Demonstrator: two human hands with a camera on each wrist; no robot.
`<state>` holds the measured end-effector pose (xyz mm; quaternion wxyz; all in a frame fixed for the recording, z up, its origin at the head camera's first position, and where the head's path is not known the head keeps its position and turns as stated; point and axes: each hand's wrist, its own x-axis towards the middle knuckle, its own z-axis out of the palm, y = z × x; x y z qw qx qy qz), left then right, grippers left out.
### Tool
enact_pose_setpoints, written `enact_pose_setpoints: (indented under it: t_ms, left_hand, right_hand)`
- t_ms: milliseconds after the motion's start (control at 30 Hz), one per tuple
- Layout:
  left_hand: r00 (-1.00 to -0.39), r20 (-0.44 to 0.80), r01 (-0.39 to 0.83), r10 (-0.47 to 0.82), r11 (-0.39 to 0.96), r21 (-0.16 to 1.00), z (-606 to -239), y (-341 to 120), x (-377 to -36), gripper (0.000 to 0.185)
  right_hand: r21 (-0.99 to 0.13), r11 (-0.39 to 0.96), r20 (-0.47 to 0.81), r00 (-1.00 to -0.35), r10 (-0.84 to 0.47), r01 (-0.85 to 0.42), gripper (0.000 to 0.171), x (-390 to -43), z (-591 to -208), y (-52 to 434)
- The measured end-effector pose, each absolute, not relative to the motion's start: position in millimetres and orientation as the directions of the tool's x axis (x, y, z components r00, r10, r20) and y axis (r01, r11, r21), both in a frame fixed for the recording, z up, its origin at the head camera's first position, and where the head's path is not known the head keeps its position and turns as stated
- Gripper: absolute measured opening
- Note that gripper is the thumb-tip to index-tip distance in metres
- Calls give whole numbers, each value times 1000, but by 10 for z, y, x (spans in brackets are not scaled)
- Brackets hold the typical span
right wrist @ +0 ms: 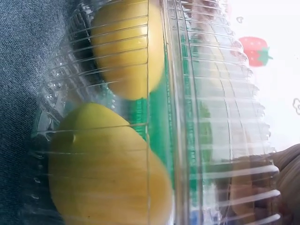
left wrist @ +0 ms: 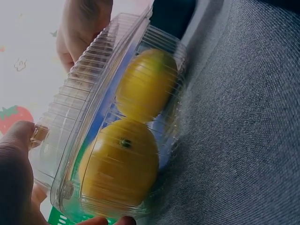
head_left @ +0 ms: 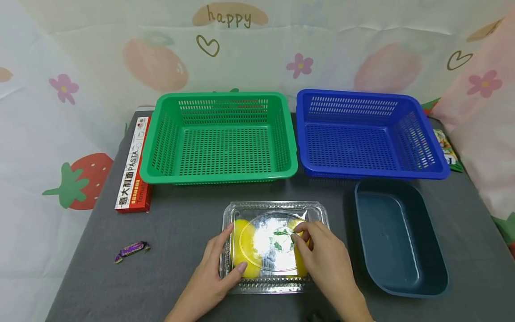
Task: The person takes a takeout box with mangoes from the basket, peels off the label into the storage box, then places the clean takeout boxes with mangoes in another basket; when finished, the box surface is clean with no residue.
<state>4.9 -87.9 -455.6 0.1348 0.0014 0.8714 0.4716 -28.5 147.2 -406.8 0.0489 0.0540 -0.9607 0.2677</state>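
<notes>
A clear plastic clamshell box [head_left: 281, 286] with yellow fruits [head_left: 244, 257] inside lies near the front of the table. My left hand [head_left: 213, 270] grips its left side, the thumb over the lid and the fingers along the wall; the left wrist view shows fingertips low on the box [left wrist: 84, 117]. Over the right part of the lid, my right hand [head_left: 327, 252] has its fingers bent, with thumb and forefinger tips close together beside small green marks [head_left: 283, 237]. I cannot tell whether they pinch anything. In the right wrist view, two fruits [right wrist: 110, 164] show through the ribbed wall.
A green basket [head_left: 219, 175] and a blue basket [head_left: 370, 171] stand behind the box. To its right is a dark blue-grey tub [head_left: 402, 250]. At left lie a pasta box [head_left: 134, 165] and a purple-wrapped candy [head_left: 132, 249]; a green packet [head_left: 446, 147] shows behind the blue basket.
</notes>
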Motion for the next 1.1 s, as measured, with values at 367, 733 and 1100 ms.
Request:
enact_pose_setpoints:
  t_ms: [367,733,1100]
  left_hand:
    - [-962,-241,-126,126,578,806,-4545,-891,51,76]
    - [-963,-239,-124,124,585,801,-4544,-896,56,76]
    - [-963,-237,-116,130,594,796,-4535,-888,60,75]
  right_hand:
    - [-505,853,138,-988,-67,-129,7,-337,-4101,1419]
    - [-521,844,89,-992,-91,-125,13,-337,-4065,1420]
    - [-479,868,115,-990,-86,-131,11,-340,-4097,1394]
